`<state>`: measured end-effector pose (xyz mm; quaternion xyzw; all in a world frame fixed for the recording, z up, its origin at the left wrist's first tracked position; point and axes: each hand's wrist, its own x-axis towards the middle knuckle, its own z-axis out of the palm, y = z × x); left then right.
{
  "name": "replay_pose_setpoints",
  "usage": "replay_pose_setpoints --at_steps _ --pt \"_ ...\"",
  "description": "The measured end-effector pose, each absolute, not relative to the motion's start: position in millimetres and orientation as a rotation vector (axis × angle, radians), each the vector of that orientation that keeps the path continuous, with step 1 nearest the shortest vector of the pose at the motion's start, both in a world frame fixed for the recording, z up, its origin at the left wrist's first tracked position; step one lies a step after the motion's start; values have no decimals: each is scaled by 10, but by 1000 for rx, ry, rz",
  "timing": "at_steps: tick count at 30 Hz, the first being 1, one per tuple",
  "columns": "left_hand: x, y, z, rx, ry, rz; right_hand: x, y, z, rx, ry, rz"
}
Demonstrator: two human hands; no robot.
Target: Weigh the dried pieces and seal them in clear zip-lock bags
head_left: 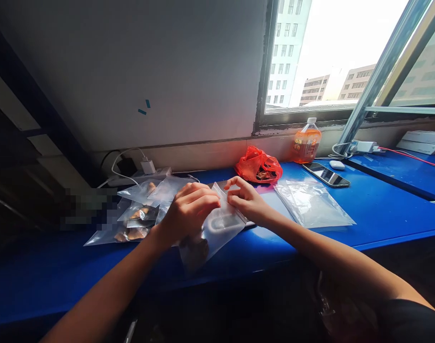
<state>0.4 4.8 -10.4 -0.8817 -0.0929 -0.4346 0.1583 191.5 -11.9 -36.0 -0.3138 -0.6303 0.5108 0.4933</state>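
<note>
A clear plastic zip bag [222,234] hangs tilted between my two hands over the front part of the blue table, with a dark brownish lump [199,250] in its lower left corner. My left hand [191,207] is closed on the bag's upper left side, its fingertips bent toward the top edge. On the other side, my right hand [248,200] pinches the upper edge between thumb and fingers. Left of my hands lie several filled clear bags [137,216] with brown pieces inside, overlapping in a pile. Part of that pile is hidden behind my left hand.
A stack of flat clear bags [315,205] lies on the blue table [389,205] to the right. Behind are a crumpled red plastic bag [258,164], an orange drink bottle [306,143], a phone [326,175] and a white earbud case [337,165]. A charger [148,166] stands by the wall.
</note>
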Motion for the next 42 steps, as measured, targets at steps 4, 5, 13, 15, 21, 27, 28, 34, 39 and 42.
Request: replay_pose_setpoints --at_steps 4,5,13,15,21,27,28,34,39,42 --pt "-46 66 -64 -2574 -339 -1169 1936 -76 -394 -734 -1554 1225" --pt "-50 64 -63 -2587 -354 -1133 1927 -89 -395 -718 -1567 1242" --pt "0 28 -116 -2565 -274 -1126 1834 -256 -364 -672 -1580 1358" --pt "-14 33 -101 -2567 -282 -1129 1837 -267 -358 -677 -1571 1364" --pt "-54 34 -53 -2608 -311 -1114 1841 -298 -332 -702 -1566 1342" --pt "-23 35 -93 -2552 -337 -1118 1842 -287 -334 -717 -1508 1373" --pt "-19 36 -101 -2543 -341 -1121 1843 -284 -336 -725 -1506 1370" --pt "-21 17 -111 -2467 -324 -1210 1877 -288 -295 -736 -1493 1401" --pt "-26 -3 -97 -2391 -307 -1274 1915 -282 -198 -817 -1580 1424" --pt "-13 -8 -99 -2402 -296 -1273 1925 -279 -184 -856 -1646 1360"
